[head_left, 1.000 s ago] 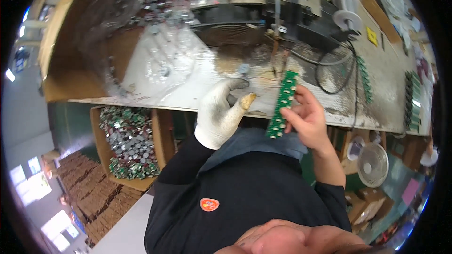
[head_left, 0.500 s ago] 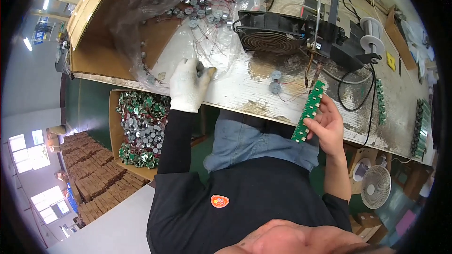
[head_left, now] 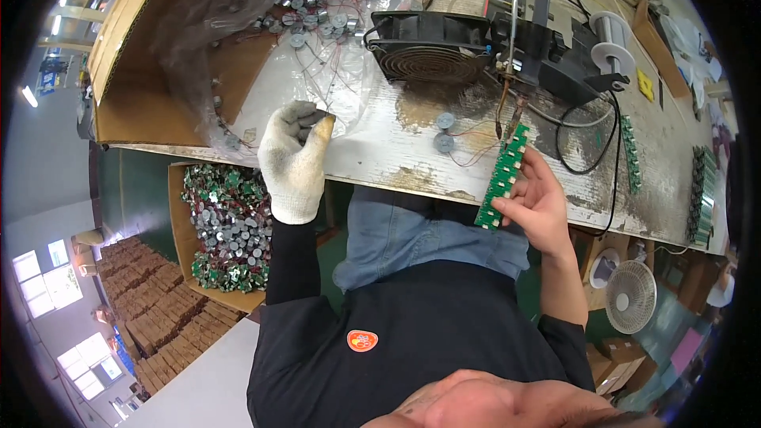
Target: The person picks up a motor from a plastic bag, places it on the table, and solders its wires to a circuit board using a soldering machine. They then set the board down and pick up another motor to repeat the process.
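From the surface [head_left: 380, 147], where a plastic bag [head_left: 273, 71] is lying at eleven o'clock, the left hand [head_left: 293, 160] is drawing back toward six, ending that reach, its grip unclear; the right hand [head_left: 539, 210] is pinching the green board [head_left: 501, 178] at three.

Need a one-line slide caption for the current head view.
Bare right hand holds a green circuit strip at the workbench while the gloved left hand is near clear plastic.

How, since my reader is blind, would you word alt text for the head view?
A bare right hand holds a green circuit board over the near edge of a workbench; the gloved left hand is beside a clear plastic bag of small round metal parts. A black fan stands farther back.
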